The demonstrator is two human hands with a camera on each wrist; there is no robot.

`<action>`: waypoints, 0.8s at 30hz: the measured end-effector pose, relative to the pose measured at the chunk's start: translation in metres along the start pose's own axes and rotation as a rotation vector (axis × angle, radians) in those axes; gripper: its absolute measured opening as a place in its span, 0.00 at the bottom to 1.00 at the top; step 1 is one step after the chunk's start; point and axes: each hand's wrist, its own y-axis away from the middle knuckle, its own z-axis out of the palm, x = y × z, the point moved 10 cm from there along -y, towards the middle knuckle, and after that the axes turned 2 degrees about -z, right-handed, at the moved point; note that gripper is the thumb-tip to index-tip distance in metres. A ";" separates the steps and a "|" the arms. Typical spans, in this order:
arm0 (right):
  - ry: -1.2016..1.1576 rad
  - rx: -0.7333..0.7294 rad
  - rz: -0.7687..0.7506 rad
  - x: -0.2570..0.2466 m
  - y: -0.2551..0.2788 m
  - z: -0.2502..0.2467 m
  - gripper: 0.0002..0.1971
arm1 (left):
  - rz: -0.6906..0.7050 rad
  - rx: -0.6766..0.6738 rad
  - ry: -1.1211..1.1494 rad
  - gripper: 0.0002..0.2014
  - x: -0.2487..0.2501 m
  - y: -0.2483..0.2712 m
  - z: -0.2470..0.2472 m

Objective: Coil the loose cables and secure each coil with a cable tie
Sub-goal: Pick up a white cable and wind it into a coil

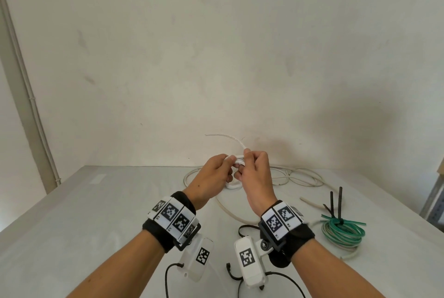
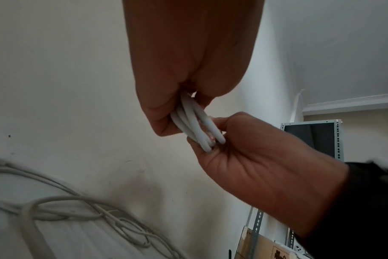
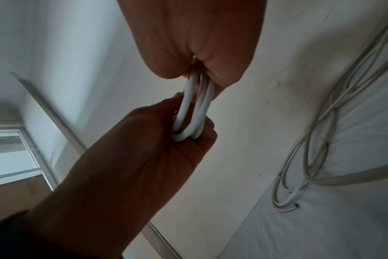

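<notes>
A small white cable coil (image 1: 236, 159) is clasped between both hands above the table: the left hand (image 1: 211, 177) has thumb and fingers closed round one end, the right hand (image 1: 255, 175) round the other. The coil's long axis runs from hand to hand, and a white cable tie tail (image 1: 225, 138) arcs up and leftward from it. Loose white cables (image 1: 295, 177) lie on the grey table (image 1: 84, 213) near the pale wall (image 1: 216, 45); a tied green coil (image 1: 342, 231) rests to the right.

Grey table (image 1: 72, 225); loose cables (image 1: 295, 177); tied coil (image 1: 343, 233).
</notes>
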 end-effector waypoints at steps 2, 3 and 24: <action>0.031 -0.014 0.013 0.002 -0.002 0.001 0.10 | 0.006 0.023 -0.026 0.19 0.000 0.001 0.000; 0.034 -0.030 0.039 0.004 -0.002 0.002 0.10 | 0.006 0.023 -0.045 0.18 0.001 0.002 0.000; -0.213 -0.331 0.361 0.017 0.004 0.020 0.04 | -0.169 -0.037 0.276 0.09 -0.027 -0.001 -0.008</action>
